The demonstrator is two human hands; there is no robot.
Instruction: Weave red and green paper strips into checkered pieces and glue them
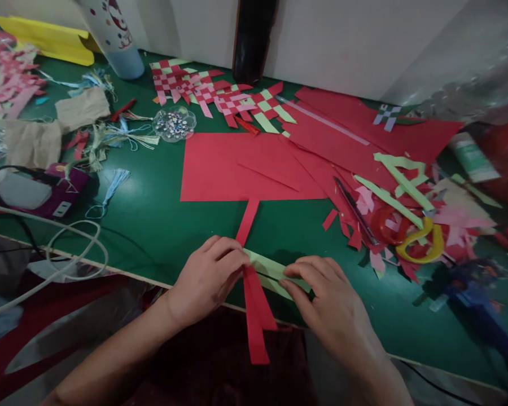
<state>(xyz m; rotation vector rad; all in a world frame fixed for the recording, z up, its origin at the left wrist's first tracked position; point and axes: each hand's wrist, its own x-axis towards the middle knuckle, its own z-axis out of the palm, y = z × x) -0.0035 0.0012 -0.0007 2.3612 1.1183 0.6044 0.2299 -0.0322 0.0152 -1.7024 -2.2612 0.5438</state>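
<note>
My left hand (pixel 209 276) is curled, its fingertips pinching where red paper strips (pixel 254 310) cross pale green paper strips (pixel 271 270) near the front edge of the green table (pixel 152 220). My right hand (pixel 322 304) lies over the right end of the green strips, fingers pressed down on them. The red strips run from above the hands down past the table edge. A large red paper sheet (pixel 237 166) lies just beyond the hands.
Woven red, pink and green paper mats (pixel 211 93) lie at the back. Scissors (pixel 410 234) and paper scraps sit to the right, with a blue glue gun (pixel 469 290). A dish of beads (pixel 174 124), tassels and a purple device (pixel 46 192) are left.
</note>
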